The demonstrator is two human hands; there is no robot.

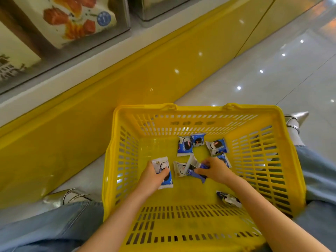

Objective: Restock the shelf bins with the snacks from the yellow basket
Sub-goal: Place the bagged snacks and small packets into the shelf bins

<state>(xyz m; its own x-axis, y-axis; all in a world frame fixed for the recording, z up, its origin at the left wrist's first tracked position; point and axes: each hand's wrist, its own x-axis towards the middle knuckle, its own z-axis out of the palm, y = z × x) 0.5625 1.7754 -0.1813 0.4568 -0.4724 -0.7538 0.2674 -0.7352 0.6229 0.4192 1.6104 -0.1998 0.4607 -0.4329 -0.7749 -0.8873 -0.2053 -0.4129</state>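
A: Where is the yellow basket (127, 160) sitting?

B: It is sitting on the shiny floor (272, 73) between the person's knees, near the yellow base panel (145, 70) of the shelf.

A: And the snacks?

B: They are all lying on the bottom of the basket. Three blue and white packets are lying close together at the far side: a far left packet (185, 147), a far middle packet (198, 140) and a far right packet (217, 147). A crumpled packet (229, 198) is lying at the near right, just beside the right forearm.

A: What is the left hand doing?

B: The left hand (154, 176) is gripping a white and blue packet (161, 163) at the left of the basket, with its fingers curling round it and the thumb lying across its face.

A: And the right hand?

B: The right hand (215, 170) is pinching a bunch of blue wrappers (198, 174) in the middle of the basket. I cannot tell how many. A loose packet (179, 169) is lying between the two hands.

A: Are the shelf bins showing?

B: Two clear bins are standing on the shelf at the far left. The left bin (125, 15) is holding a pale box (72, 20) printed with orange shapes. The second bin (163, 8) is mostly running out of view.

A: Anything else?

B: The person is wearing blue jeans (54, 224) and silver pointed shoes, a left shoe (61, 196) and a right shoe (296, 118), one on each side of the basket.
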